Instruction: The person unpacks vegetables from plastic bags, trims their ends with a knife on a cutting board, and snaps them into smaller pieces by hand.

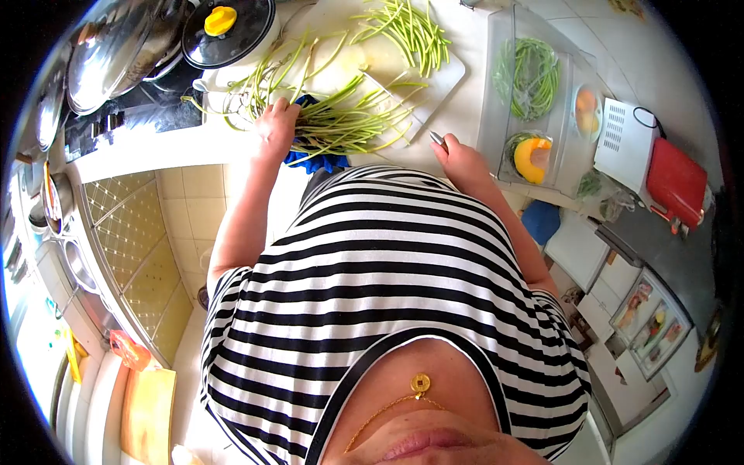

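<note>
My left hand (277,128) is closed on the near-left end of a loose bundle of long, thin green stems (349,128), which look like garlic scapes. The bundle lies across the front of a white cutting board (448,76), over something dark blue with a ruffled edge (316,161). In my right hand (463,161) is a knife (438,139), gripped by its handle; its pale blade points toward the board and is hard to separate from it. A second pile of green stems (411,35) lies at the back of the board.
On the left, a black-lidded pot (229,35) with a yellow knob stands near the stove (132,116). At right, a clear tray (496,93) holds coiled green stems (535,77), a cut pumpkin (532,160) and a bowl of eggs (587,110). Beyond sits a white appliance (624,139).
</note>
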`<state>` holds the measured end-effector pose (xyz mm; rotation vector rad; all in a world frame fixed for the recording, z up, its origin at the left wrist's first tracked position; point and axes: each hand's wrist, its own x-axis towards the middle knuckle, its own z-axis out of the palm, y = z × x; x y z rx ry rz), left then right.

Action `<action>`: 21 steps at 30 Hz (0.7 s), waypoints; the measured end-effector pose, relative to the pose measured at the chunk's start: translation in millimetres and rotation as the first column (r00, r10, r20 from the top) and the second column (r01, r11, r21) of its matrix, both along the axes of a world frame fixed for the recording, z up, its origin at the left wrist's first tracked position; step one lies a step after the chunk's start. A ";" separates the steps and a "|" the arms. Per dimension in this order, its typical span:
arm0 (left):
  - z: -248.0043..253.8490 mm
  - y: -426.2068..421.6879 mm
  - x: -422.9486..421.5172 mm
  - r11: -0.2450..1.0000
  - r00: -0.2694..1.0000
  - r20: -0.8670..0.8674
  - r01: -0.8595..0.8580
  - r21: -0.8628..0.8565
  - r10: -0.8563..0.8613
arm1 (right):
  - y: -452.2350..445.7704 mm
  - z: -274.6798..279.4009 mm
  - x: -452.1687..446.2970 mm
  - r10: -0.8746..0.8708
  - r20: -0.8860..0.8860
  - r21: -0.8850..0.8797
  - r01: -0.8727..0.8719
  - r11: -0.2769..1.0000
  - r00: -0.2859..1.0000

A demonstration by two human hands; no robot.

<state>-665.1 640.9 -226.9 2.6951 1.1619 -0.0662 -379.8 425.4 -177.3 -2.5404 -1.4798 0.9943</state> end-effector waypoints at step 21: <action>-39.0 32.1 61.2 1.000 0.893 0.449 -0.016 -0.013 0.020 | -42.9 -1.0 16.2 -0.309 -0.217 0.220 0.355 0.908 0.926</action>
